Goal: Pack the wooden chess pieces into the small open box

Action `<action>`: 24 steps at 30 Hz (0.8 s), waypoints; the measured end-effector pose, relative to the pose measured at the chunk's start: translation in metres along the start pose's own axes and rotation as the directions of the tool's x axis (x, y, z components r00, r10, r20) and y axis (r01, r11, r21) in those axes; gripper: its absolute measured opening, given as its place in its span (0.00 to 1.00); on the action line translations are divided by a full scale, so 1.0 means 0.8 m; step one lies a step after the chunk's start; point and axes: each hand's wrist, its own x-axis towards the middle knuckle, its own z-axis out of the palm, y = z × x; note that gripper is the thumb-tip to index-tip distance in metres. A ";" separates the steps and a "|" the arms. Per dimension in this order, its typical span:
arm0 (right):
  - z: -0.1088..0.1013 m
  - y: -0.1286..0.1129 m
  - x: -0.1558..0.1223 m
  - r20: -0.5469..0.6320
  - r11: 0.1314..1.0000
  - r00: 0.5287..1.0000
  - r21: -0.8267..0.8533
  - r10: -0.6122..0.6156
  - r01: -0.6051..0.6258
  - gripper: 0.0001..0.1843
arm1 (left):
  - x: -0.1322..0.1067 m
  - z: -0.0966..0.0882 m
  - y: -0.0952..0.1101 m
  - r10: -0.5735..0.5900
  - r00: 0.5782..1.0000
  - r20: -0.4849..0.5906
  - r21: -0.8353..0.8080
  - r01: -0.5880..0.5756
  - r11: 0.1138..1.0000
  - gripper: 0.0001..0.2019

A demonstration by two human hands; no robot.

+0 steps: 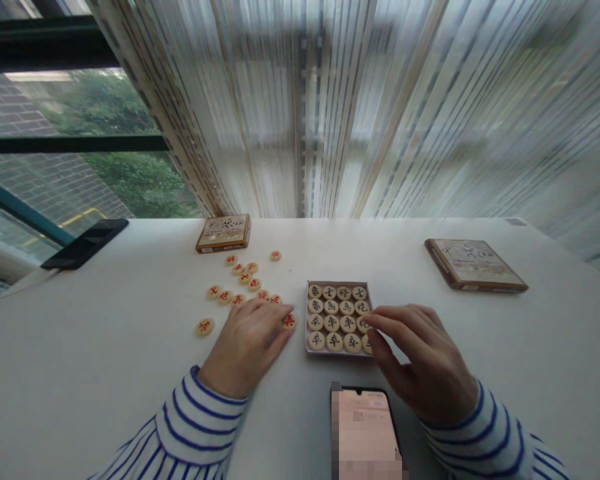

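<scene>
1. At the far left of the white table (130, 360), a black device (87, 243) lies near the window; its kind is hard to make out.

2. Farther right, near the back edge, sits a small brown-edged box (225, 232), its finer print too small to read.

3. In front of it, round pieces with red characters (255, 285) lie scattered; the left hand probably covers part of this cluster, so their number cannot be told.

4. The left hand (245, 340) bends over the table, thumb and forefinger on either side of one red-marked disc (289, 322), partly hidden; whether they grip it cannot be told. The striped sleeve (203, 413) is cut off below.

5. Just right of it stands an open tray (336, 354) with black-marked pieces (331, 323) in four rows of four; fingers overlap the rightmost ones in the two nearest rows.

6. Nearer, a phone (365, 433) runs out of the frame, its screen blurred into blocks.

7. The right hand (423, 357) curves at the tray's right side, fingertips by its edge; whether it grasps anything cannot be told.

8. Beyond lies a flat box (480, 265), its lettering illegible.
</scene>
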 end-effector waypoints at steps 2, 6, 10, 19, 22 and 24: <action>0.002 -0.001 0.000 -0.002 1.000 1.000 0.009 0.002 -0.002 0.11 | 0.001 -0.003 0.004 0.022 0.998 -0.051 -0.024 -0.023 0.999 0.11; 0.007 -0.005 0.000 0.013 1.000 1.000 0.024 0.013 -0.013 0.10 | 0.001 -0.006 0.016 0.007 0.993 -0.119 -0.121 -0.021 0.992 0.12; 0.009 -0.008 0.000 0.008 0.999 1.000 0.032 0.007 -0.008 0.09 | 0.001 -0.005 0.028 0.004 0.989 -0.147 -0.209 -0.035 0.977 0.13; 0.011 -0.019 0.001 0.052 0.996 0.998 0.086 -0.022 0.017 0.10 | 0.000 -0.005 0.044 -0.024 0.988 -0.152 -0.297 -0.023 0.954 0.15; 0.013 -0.024 0.001 0.064 0.993 0.997 0.119 -0.034 0.026 0.12 | -0.002 -0.005 0.049 -0.040 0.988 -0.149 -0.321 -0.010 0.947 0.15; 0.013 -0.028 0.001 0.064 0.989 0.997 0.140 -0.046 0.036 0.13 | -0.002 -0.004 0.052 -0.051 0.989 -0.141 -0.336 0.000 0.942 0.15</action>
